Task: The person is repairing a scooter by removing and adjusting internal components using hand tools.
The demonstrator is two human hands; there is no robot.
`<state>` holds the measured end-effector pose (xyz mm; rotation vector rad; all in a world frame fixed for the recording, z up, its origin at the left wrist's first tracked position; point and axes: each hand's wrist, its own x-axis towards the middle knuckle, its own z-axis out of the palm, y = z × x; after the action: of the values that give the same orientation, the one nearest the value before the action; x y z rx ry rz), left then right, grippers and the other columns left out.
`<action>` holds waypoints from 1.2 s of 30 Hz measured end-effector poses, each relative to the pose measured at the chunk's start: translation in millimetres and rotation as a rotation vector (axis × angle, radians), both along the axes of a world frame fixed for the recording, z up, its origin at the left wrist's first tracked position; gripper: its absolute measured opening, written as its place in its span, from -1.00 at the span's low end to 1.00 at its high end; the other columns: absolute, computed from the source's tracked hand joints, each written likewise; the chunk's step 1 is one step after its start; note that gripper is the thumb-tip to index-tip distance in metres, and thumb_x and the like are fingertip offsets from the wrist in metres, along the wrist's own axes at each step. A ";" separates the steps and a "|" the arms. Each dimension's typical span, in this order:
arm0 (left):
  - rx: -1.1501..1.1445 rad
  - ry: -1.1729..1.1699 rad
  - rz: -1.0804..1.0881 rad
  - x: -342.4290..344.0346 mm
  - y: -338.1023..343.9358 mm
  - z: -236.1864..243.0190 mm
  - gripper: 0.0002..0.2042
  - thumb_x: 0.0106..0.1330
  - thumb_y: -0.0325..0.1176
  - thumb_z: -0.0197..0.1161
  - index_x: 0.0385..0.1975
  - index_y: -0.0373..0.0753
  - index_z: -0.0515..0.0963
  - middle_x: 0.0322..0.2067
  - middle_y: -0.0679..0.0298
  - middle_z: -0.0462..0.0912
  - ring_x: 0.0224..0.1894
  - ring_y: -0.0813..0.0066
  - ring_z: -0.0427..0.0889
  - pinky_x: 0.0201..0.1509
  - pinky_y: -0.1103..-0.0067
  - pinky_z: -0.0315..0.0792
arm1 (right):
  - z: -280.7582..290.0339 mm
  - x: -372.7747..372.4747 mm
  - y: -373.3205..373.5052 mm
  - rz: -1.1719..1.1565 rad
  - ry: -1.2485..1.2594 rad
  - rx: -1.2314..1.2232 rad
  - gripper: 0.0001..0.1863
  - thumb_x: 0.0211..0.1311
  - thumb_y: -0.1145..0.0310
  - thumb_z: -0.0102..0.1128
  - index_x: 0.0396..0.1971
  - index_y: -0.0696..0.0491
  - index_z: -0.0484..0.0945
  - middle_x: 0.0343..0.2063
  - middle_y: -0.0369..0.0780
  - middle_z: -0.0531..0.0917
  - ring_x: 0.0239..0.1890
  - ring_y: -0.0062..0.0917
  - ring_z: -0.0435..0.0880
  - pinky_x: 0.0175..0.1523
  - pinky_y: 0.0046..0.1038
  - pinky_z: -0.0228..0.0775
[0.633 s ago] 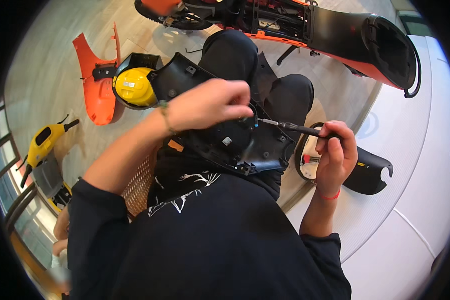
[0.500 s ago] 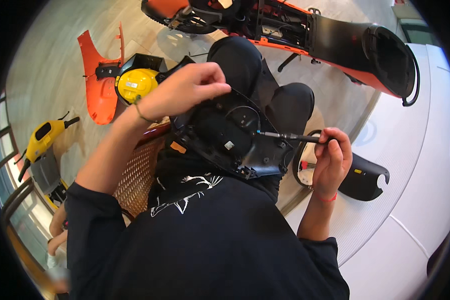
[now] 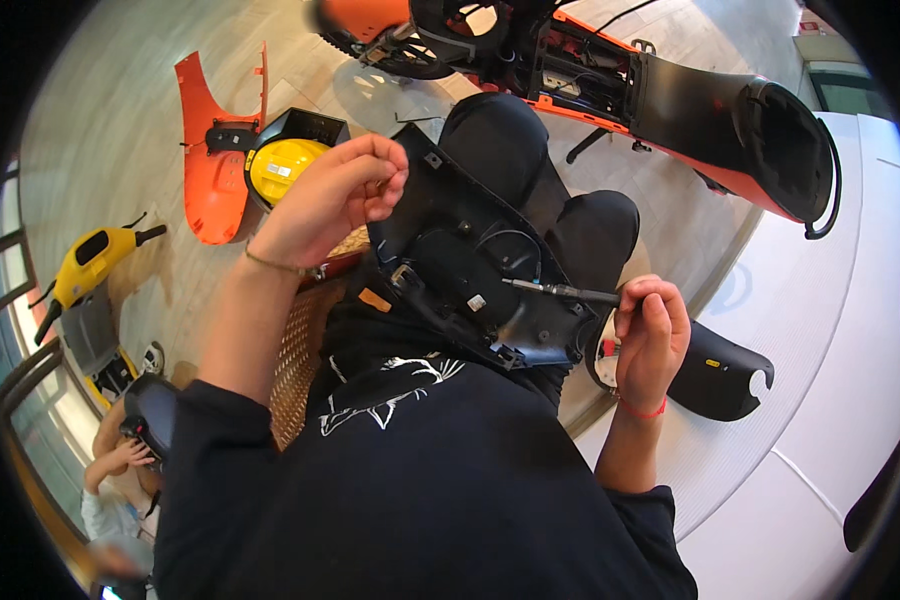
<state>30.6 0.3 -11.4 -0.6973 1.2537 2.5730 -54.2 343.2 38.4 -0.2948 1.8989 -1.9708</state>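
Observation:
A black plastic scooter cover panel (image 3: 470, 270) rests on my lap, inner side up, with wires and clips showing. My right hand (image 3: 650, 330) grips a screwdriver (image 3: 560, 291) whose tip points left into the panel. My left hand (image 3: 335, 195) is raised above the panel's upper left edge, fingers pinched together on something too small to make out.
An orange and black scooter body (image 3: 670, 100) lies on the floor ahead. An orange panel (image 3: 210, 150) and a yellow helmet (image 3: 280, 165) in a black box lie at the left. Another black cover (image 3: 720, 375) sits by my right knee. A yellow tool (image 3: 95, 255) lies far left.
My left hand has lifted off the middle of the panel and moved up and left, fingers pinched. The right hand keeps the screwdriver at the panel.

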 end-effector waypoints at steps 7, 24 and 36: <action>-0.208 -0.238 0.165 71.7 16.5 -16.9 -0.84 0.47 -0.24 0.12 -0.20 -0.20 0.45 -0.43 0.44 0.45 -0.44 0.74 0.37 -0.41 0.75 0.26 | 0.5 5.4 -21.2 0.101 -0.125 -0.016 -0.77 0.55 0.35 -0.10 -0.33 0.14 0.41 -0.36 -0.17 0.57 -0.60 -0.75 0.36 -0.47 -0.73 0.21; 0.377 0.099 0.260 39.7 19.0 20.1 -0.54 0.51 -0.31 -0.22 0.23 -0.56 0.30 0.24 -0.11 0.42 0.33 0.12 0.41 0.45 0.35 0.31 | -3.4 5.2 -19.8 0.148 -0.124 -0.069 -0.85 0.47 0.41 0.01 -0.35 0.12 0.39 -0.33 -0.18 0.54 -0.57 -0.74 0.38 -0.45 -0.71 0.23; 0.450 0.086 -0.042 6.0 119.6 8.0 -0.60 0.53 -0.26 -0.02 0.18 -0.44 0.42 0.15 -0.01 0.54 0.19 0.25 0.55 0.31 0.41 0.45 | 4.3 52.0 -24.0 0.291 0.390 0.124 -0.78 0.10 0.73 0.15 -0.32 0.12 0.40 -0.06 -0.05 0.54 -0.10 -0.39 0.69 0.06 -0.41 0.47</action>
<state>36.6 120.0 -3.4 -0.4654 0.6551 2.7297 -2.2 319.2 42.7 -0.9211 2.0551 -1.6837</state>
